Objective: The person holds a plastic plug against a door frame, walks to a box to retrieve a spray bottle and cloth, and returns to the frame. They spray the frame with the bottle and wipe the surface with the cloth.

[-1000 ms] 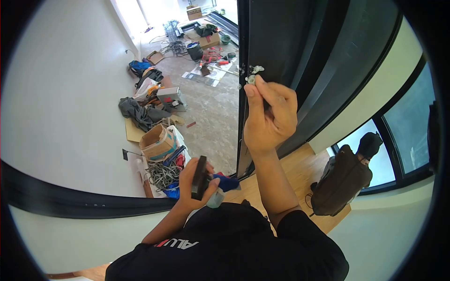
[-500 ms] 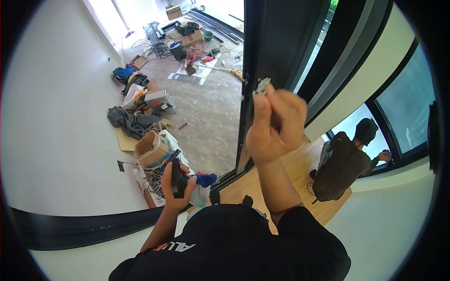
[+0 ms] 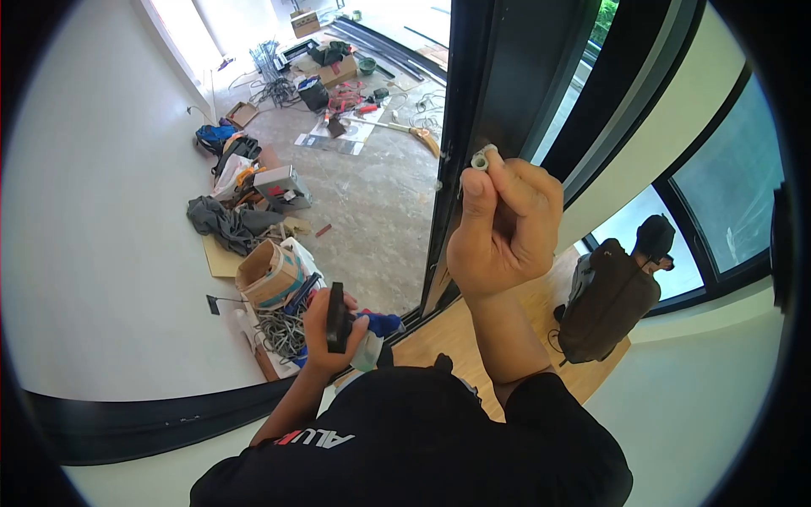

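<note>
My right hand is raised in front of the black frame. Thumb and index finger pinch a small pale piece with a round hole; its exact kind does not show. Lower down, near my chest, my left hand is closed around a black block-like object, seen nearly edge-on. Blue cloth and a pale translucent container appear beside and beyond that hand.
A co-worker crouches at the right by a window. An open cardboard box and coiled cable stand at the left. Bags, a grey cloth, a metal case and scattered tools lie on the stone floor.
My right hand turns slightly, moving a little right and showing the small piece's hole. The black object in my left hand has turned more upright. The co-worker's arm has pulled back from the window.
</note>
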`<state>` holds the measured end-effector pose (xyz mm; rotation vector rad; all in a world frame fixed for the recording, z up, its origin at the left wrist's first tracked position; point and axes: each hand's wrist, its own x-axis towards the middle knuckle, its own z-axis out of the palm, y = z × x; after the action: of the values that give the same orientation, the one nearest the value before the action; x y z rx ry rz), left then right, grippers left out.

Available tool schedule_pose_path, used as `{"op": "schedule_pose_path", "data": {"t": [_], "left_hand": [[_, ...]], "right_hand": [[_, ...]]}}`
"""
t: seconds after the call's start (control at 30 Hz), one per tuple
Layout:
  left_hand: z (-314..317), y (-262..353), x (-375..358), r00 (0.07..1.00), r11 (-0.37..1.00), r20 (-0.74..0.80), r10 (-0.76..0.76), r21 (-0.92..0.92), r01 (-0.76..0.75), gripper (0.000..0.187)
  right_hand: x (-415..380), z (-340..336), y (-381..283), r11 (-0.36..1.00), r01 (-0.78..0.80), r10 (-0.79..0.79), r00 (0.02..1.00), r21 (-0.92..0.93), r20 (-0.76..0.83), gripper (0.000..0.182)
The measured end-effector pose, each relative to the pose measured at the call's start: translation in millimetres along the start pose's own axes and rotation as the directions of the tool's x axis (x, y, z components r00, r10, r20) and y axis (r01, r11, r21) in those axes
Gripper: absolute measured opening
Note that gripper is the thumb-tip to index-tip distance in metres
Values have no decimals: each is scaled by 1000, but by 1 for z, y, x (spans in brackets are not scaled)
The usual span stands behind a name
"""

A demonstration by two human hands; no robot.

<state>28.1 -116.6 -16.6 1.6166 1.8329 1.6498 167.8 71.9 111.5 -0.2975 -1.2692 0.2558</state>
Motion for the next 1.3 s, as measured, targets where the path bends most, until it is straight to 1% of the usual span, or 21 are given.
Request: {"op": "schedule_pose_path", "data": {"t": [0.07,0.17,0.23,0.27,0.33,0.37,0.4,0.47,0.5,0.53,0.6,0.63,0.73,0.83,0.87,0.97,1.07,1.1,1.13,1.2,1.3], "left_hand": [[-1,2,0,1000,1000,22,3,11,-4,23],[2,-3,6,999,999,-20,45,-12,-46,22],[5,-2,3,998,999,-55,40,-32,-42,22],[4,-2,-2,1000,999,-27,9,-40,-10,22],[4,-3,4,1000,998,14,-9,-55,10,22],[1,-3,6,999,999,30,35,-1,-35,23],[3,-6,12,999,999,13,39,-13,-38,23],[7,-11,9,1000,999,-6,18,-39,-18,23],[13,-5,12,998,999,-58,-11,-53,8,23],[12,-6,7,999,999,-31,-25,-48,23,23],[10,-15,12,1000,999,7,-12,-39,12,23],[9,-11,13,999,999,19,-37,-15,38,24],[19,-17,11,992,990,-92,-83,-119,72,24],[14,-16,18,999,1000,-38,-3,-14,3,25],[15,-16,16,999,999,-52,-11,-32,9,25],[17,-17,16,998,998,-64,-30,-58,27,25],[14,-14,24,998,998,-51,-32,-56,29,25],[14,-19,23,997,996,-50,-52,-77,48,24],[15,-21,20,996,992,-46,-78,-99,73,24],[17,-25,20,996,994,-52,-68,-88,63,24],[11,-23,24,997,994,-40,-66,-85,62,24]], "right_hand": [[-1,1,3,999,24,-24,1000,-29,-16,23],[-19,-11,0,997,68,-64,995,-46,80,23],[-2,1,-6,998,64,-63,997,-18,38,22],[3,6,-9,998,57,-57,998,-6,14,22],[-1,4,-10,999,50,-49,998,-13,35,21],[-10,-3,-6,998,65,-65,997,-16,53,21],[-9,-5,0,997,77,-76,994,-17,75,20],[-8,-3,3,999,40,-40,998,13,49,21],[-1,1,2,1000,15,-16,999,10,43,21],[1,2,0,1000,-5,5,999,7,34,22],[-3,-1,8,994,106,-107,993,9,56,22],[-2,-2,11,986,165,-166,984,15,71,23],[6,1,2,995,93,-90,990,-22,107,25],[-1,-6,16,996,84,-85,989,10,117,25],[-4,-10,15,997,75,-77,989,17,126,25],[9,-3,13,998,31,-29,999,-46,43,22],[5,-10,19,993,110,-105,990,-44,93,21],[3,-10,18,998,37,-33,995,-43,96,21],[6,-9,18,997,57,-52,995,-55,90,21],[14,-4,15,993,83,-76,994,-81,76,21],[7,-11,17,988,135,-125,984,-71,125,21]]}}
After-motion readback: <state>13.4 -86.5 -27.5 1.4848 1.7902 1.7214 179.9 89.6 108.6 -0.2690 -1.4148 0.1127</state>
